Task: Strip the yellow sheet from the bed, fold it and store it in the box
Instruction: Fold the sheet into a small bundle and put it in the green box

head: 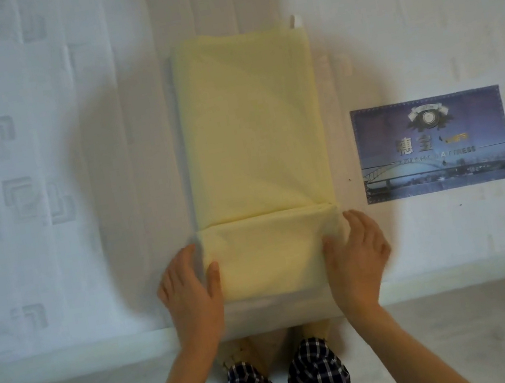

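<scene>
Pale yellow and soft, the yellow sheet (252,130) was found off its fitted place and laid as a long, narrow strip on the white patterned mattress (42,194), running straight away from the bed's near edge. Its near end lay turned over on itself, so that a thicker folded block sat closest to the person, with a crease line marked across the strip.

The left hand (190,286) was set against the left side of that block and the right hand (356,254) against its right side. On each, the fingers (188,253) were stretched out and relaxed along the edge, with the thumb laid on top of the cloth; nothing was clenched. Whether any fingertip was tucked beneath the fold could not be told.

The folding step was judged to be in hand and about midway: the lengthwise folds looked done, and the end-over-end folds only begun. For the next move, the block would need to be taken at both sides and turned once more toward the far end, lifted evenly so that the side edges stayed in line. No box was seen, so it would have to be found before storing. A blue rectangular label (434,144) lay on the mattress, well apart to the right of the strip.
</scene>
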Action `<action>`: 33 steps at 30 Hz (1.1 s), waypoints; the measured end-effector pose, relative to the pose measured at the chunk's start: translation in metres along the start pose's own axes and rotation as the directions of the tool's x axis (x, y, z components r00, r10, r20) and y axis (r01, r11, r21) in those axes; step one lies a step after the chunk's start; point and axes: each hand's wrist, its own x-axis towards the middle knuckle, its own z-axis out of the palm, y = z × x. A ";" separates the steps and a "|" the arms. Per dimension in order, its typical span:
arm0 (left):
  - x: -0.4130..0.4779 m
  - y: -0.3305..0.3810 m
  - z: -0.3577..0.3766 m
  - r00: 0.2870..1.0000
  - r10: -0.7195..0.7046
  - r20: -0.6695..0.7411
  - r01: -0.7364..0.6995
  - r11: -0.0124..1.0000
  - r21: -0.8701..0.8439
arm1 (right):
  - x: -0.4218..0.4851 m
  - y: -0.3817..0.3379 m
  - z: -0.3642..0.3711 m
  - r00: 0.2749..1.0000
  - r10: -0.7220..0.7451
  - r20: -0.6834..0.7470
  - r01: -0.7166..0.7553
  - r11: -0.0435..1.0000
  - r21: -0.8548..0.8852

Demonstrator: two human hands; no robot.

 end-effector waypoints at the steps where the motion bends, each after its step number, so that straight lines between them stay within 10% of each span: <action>1: -0.005 0.002 -0.002 0.975 0.221 -0.033 -0.218 0.973 0.070 | -0.007 0.000 0.001 0.966 -0.253 -0.056 0.248 0.966 -0.078; 3: -0.016 0.003 0.003 0.769 0.631 0.098 -0.639 0.758 0.133 | -0.017 0.006 0.007 0.775 -0.631 0.024 0.628 0.768 -0.126; 6: 0.002 -0.014 0.009 0.492 0.792 0.361 -0.869 0.469 0.157 | -0.002 0.033 0.014 0.557 -0.773 0.304 0.827 0.548 -0.125; 12: 0.058 -0.058 -0.010 0.420 0.708 0.568 -0.904 0.379 0.197 | 0.050 0.072 0.000 0.372 -0.739 0.561 0.922 0.365 -0.131; 19: 0.059 -0.046 -0.020 0.488 0.702 0.519 -0.840 0.540 0.060 | 0.049 0.062 -0.013 0.407 -0.795 0.450 0.897 0.442 -0.031; 25: 0.053 -0.024 -0.054 0.586 0.650 0.484 -0.618 0.745 -0.252 | 0.046 0.058 -0.057 0.595 -0.682 0.424 0.638 0.723 0.267; 29: 0.038 -0.018 -0.074 0.714 0.381 0.588 -0.215 0.918 -0.334 | 0.047 0.048 -0.087 0.678 -0.536 0.503 0.316 0.831 0.459; 33: 0.048 -0.002 -0.047 0.890 0.094 0.445 0.162 0.849 -0.503 | 0.058 0.025 -0.067 0.859 -0.281 0.429 -0.062 0.773 0.631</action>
